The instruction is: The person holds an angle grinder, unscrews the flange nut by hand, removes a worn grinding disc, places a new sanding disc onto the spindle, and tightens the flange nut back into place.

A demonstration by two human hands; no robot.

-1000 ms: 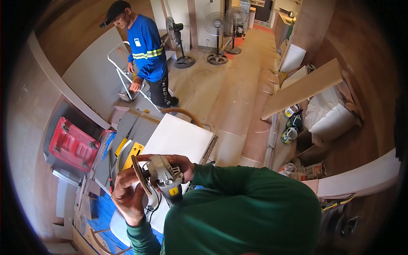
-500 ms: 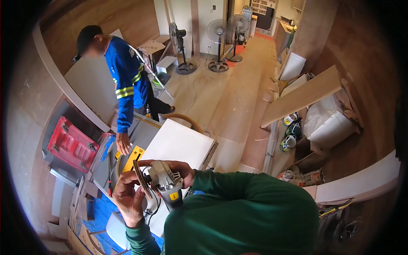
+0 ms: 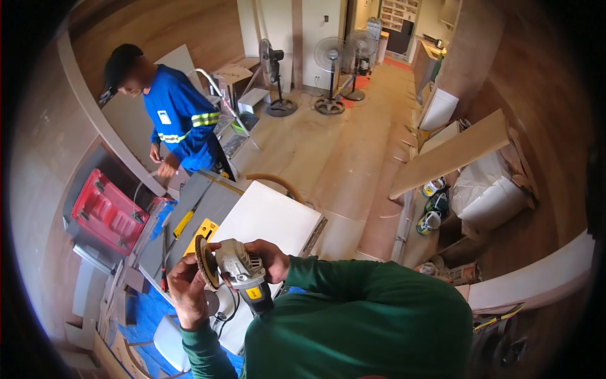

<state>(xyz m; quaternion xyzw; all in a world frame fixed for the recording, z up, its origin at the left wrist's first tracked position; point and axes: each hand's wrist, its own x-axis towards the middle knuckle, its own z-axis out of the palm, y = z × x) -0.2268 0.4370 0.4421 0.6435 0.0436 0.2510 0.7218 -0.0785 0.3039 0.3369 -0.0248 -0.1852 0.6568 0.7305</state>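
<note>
Both my hands hold an angle grinder [image 3: 243, 271], grey-headed with a dark body and a yellow label, above a white board [image 3: 274, 218]. My right hand [image 3: 273, 259] is closed around the far side of its head; part of those fingers is hidden behind it. With thumb and fingers, my left hand [image 3: 189, 294] grips the rim of the brown flap disc [image 3: 205, 262] mounted on the grinder. The disc stands roughly upright, tilted to the left. Below the left hand, a round grey disc [image 3: 213, 303] and a dark cord [image 3: 228, 314] show against the white surface.
On the grey tabletop [image 3: 218, 192] lie a yellow level [image 3: 201, 235] and a yellow-handled tool [image 3: 184, 223]. A co-worker in blue [image 3: 180, 107] stands beyond it at the left. A red case [image 3: 108, 211] is at far left; paint cans [image 3: 429, 221] and a plank [image 3: 451, 155] are at right.
The grinder's disc has turned to show more of its face, still between my left fingers. The co-worker has straightened up and drawn a hand back from the tabletop, uncovering the yellow-handled tool.
</note>
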